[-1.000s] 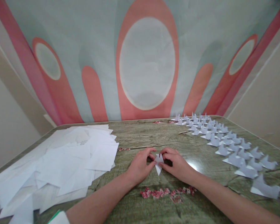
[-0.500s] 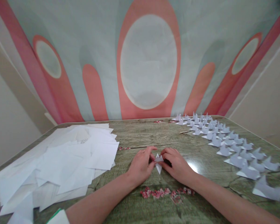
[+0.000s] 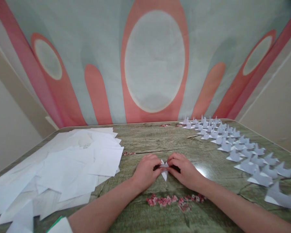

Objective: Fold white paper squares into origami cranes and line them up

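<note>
Clock centred on the folded paper (image 3: 164,175), twelve pointing away from us. We find this small white piece between the two hands, its long tip aimed at six o'clock and shorter tips showing toward twelve. Whether it touches the surface (image 3: 145,137) beneath, we cannot tell.

Left hand (image 3: 146,172), at nine o'clock: we see the grip narrow, thumb and fingers pinching the paper's near edge. Right hand (image 3: 183,170), at three: likewise a narrow grip, pinching the opposite edge. The two sets of fingertips almost meet across the piece; we cannot make out the folds they cover.

Just past the right hand we note a bright glare spot (image 3: 200,171). Toward six lies a printed band of pink blossoms (image 3: 171,200), part of the wood-patterned top; a smaller blossom print (image 3: 129,153) sits at ten.

Farther out, between eight and ten, we record a broad overlapping heap of white sheets (image 3: 75,165), one bearing dark marks too small to read. From one o'clock round to past three, folded paper birds (image 3: 249,165) stand in slanting rows, the nearest (image 3: 280,196) somewhat apart from the rest. At twelve, beyond the far edge, we see a grey-green backdrop (image 3: 155,64) with coral arches and pale ovals.
</note>
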The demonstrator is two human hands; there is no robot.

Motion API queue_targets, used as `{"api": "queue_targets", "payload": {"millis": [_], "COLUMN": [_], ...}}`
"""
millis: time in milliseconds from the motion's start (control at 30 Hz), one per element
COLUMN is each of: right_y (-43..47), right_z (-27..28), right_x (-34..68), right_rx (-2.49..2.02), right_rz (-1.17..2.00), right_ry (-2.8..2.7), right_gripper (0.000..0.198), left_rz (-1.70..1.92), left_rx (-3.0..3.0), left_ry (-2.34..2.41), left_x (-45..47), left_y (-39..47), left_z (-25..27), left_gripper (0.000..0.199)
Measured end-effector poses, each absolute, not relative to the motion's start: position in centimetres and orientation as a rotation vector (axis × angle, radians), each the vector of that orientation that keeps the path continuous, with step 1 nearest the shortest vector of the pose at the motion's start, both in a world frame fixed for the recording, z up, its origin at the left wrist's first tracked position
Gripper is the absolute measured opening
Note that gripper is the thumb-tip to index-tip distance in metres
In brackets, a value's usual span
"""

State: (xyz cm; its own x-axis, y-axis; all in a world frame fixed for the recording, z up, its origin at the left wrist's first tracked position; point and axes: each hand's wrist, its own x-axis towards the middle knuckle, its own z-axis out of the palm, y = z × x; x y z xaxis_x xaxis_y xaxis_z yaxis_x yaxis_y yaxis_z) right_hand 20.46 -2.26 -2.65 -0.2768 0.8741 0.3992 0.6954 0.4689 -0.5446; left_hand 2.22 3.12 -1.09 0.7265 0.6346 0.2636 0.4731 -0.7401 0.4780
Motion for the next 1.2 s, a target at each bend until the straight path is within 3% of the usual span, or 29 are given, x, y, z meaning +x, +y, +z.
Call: {"api": "queue_targets", "payload": {"millis": [1200], "right_y": [-1.66], "right_z": [-2.06], "right_x": [20.80], "right_rx": [-1.199], "right_rz": [0.757], "right_ry": [-1.735], "right_gripper": [0.017], "left_rz": [0.700], "left_rx": [2.405], "left_ry": [0.878], "left_x": [2.30], "left_y": [3.34], "left_z": [-0.96], "left_gripper": [0.019]}}
